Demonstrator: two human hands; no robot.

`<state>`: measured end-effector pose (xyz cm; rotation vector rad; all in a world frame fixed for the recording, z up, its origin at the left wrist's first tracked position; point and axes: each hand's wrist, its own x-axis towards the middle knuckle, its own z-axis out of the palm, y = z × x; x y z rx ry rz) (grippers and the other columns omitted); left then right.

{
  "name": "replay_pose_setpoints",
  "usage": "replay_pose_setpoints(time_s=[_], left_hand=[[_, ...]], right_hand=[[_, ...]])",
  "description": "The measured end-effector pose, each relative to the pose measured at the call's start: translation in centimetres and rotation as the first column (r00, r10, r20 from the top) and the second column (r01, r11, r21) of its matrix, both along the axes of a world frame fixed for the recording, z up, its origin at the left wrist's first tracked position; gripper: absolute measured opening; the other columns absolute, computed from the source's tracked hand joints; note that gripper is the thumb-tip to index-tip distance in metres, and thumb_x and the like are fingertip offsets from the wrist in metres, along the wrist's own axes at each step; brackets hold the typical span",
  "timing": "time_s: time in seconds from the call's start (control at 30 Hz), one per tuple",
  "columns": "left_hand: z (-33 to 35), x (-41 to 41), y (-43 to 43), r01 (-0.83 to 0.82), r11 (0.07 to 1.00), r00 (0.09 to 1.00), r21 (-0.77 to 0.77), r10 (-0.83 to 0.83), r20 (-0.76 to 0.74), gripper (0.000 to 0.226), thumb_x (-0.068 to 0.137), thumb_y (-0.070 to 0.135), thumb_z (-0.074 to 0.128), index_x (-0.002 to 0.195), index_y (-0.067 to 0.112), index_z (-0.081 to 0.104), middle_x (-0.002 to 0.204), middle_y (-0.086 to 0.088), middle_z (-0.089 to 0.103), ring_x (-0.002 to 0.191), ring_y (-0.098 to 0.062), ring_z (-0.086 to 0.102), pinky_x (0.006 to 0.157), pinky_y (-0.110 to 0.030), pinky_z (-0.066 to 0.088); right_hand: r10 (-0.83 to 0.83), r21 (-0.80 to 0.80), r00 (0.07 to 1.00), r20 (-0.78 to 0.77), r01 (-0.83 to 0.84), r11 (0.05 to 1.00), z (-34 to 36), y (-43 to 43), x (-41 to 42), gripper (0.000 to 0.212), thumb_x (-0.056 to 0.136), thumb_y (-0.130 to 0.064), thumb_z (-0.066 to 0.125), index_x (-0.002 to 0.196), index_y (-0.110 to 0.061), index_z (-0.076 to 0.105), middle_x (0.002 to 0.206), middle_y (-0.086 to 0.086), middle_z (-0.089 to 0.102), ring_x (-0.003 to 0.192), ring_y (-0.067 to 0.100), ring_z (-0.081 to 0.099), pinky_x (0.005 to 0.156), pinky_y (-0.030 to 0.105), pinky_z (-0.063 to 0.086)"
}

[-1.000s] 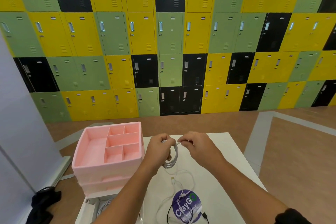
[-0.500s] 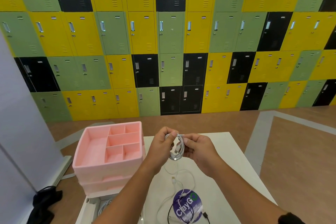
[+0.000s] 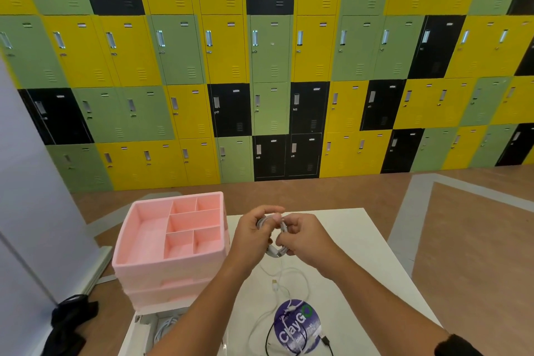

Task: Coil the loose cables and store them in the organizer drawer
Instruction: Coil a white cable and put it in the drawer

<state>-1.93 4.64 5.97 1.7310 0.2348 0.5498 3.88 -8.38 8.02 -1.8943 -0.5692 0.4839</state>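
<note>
At the left edge of the worktop (image 3: 361,254) stands the pink organizer (image 3: 170,240). Just right of it, the left hand (image 3: 251,235) grips the white cable coil (image 3: 274,252) and the right hand (image 3: 306,240) pinches its wrap. The loose end (image 3: 274,286) trails toward the near edge.

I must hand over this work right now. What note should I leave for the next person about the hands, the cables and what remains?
Hands: left hand and right hand both grip the half-coiled thin white cable above the white table; its tail hangs to the tabletop.
Done: a pale coiled cable lies in the open drawer at the base of the pink plastic organizer.
Left: finish the coil, store it, then the thin black cable.
</note>
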Motion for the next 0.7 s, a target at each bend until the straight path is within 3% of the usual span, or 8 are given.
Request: replay_pose_setpoints(time_s=[0.1, 0.2, 0.27, 0.33, 0.43, 0.57, 0.7], left_hand=[[0.1, 0.0, 0.3, 0.052, 0.997, 0.998, 0.065, -0.049, -0.035, 0.011, 0.091, 0.011, 0.072, 0.098, 0.019, 0.075, 0.083, 0.007, 0.073, 0.074, -0.007, 0.066, 0.061, -0.021, 0.052], [0.2, 0.0, 0.1, -0.018, 0.985, 0.999, 0.173, 0.026, -0.043, 0.004, 0.095, 0.014, 0.065, 0.091, 0.015, 0.066, 0.084, 0.002, 0.068, 0.076, -0.006, 0.063, 0.062, -0.016, 0.05], [0.0, 0.0, 0.0, -0.062, 0.977, 0.997, 0.204, 0.07, -0.035, 0.009, 0.099, 0.015, 0.059, 0.09, 0.014, 0.06, 0.083, 0.002, 0.064, 0.074, -0.002, 0.059, 0.064, -0.013, 0.046], [-0.5, 0.0, 0.1, -0.09, 0.966, 0.994, 0.242, 0.104, -0.043, 0.014, 0.103, 0.02, 0.054, 0.09, 0.014, 0.056, 0.08, 0.002, 0.061, 0.072, -0.006, 0.056, 0.063, -0.016, 0.044], [-0.9, 0.1, 0.3, -0.11, 0.962, 0.99, 0.25, 0.128, -0.056, 0.02, 0.105, 0.025, 0.048, 0.089, 0.015, 0.052, 0.075, 0.001, 0.056, 0.069, -0.014, 0.052, 0.061, -0.028, 0.044], [-0.7, -0.1, 0.1, -0.117, 0.974, 0.991, 0.193, 0.126, -0.036, 0.021, 0.106, 0.022, 0.045, 0.088, 0.013, 0.052, 0.075, -0.001, 0.055, 0.069, -0.015, 0.052, 0.064, -0.041, 0.051], [-0.4, -0.4, 0.4, -0.105, 0.983, 0.994, 0.152, 0.109, -0.015, 0.021, 0.105, 0.016, 0.043, 0.086, 0.012, 0.052, 0.074, -0.004, 0.052, 0.067, -0.015, 0.049, 0.061, -0.036, 0.046]], right_hand=[[0.03, -0.112, 0.985, 0.172, -0.011, 0.994, 0.0, 0.1, -0.1, 0.022, 0.085, -0.01, 0.057, 0.097, -0.02, 0.073, 0.083, 0.01, 0.07, 0.068, 0.022, 0.065, 0.061, 0.038, 0.054], [0.012, -0.185, 0.951, 0.31, 0.048, 0.982, -0.2, 0.3, -0.5, 0.012, 0.085, -0.013, 0.056, 0.086, -0.012, 0.068, 0.076, 0.012, 0.064, 0.06, 0.02, 0.056, 0.058, 0.038, 0.047], [-0.021, -0.196, 0.93, 0.367, 0.1, 0.976, -0.2, 0.7, -0.7, 0.012, 0.088, -0.015, 0.058, 0.083, -0.013, 0.069, 0.07, 0.005, 0.065, 0.058, 0.015, 0.056, 0.058, 0.036, 0.05], [-0.025, -0.21, 0.918, 0.396, 0.117, 0.971, -0.1, 0.8, -0.8, 0.013, 0.093, -0.02, 0.06, 0.091, -0.019, 0.073, 0.076, -0.001, 0.071, 0.065, 0.013, 0.065, 0.064, 0.036, 0.056], [0.02, -0.264, 0.901, 0.434, 0.106, 0.959, 0.1, 0.6, -1.0, 0.016, 0.099, -0.021, 0.057, 0.1, -0.016, 0.072, 0.088, 0.003, 0.073, 0.075, 0.015, 0.068, 0.07, 0.035, 0.058], [0.051, -0.247, 0.868, 0.493, 0.083, 0.966, -0.2, 0.1, -0.8, 0.02, 0.1, -0.015, 0.054, 0.101, -0.012, 0.074, 0.085, 0.004, 0.071, 0.075, 0.018, 0.065, 0.071, 0.04, 0.057], [0.042, -0.147, 0.895, 0.445, 0.027, 0.989, -0.1, -0.4, -0.2, 0.023, 0.097, -0.01, 0.056, 0.106, -0.017, 0.076, 0.091, -0.003, 0.072, 0.079, 0.01, 0.065, 0.075, 0.03, 0.057]])
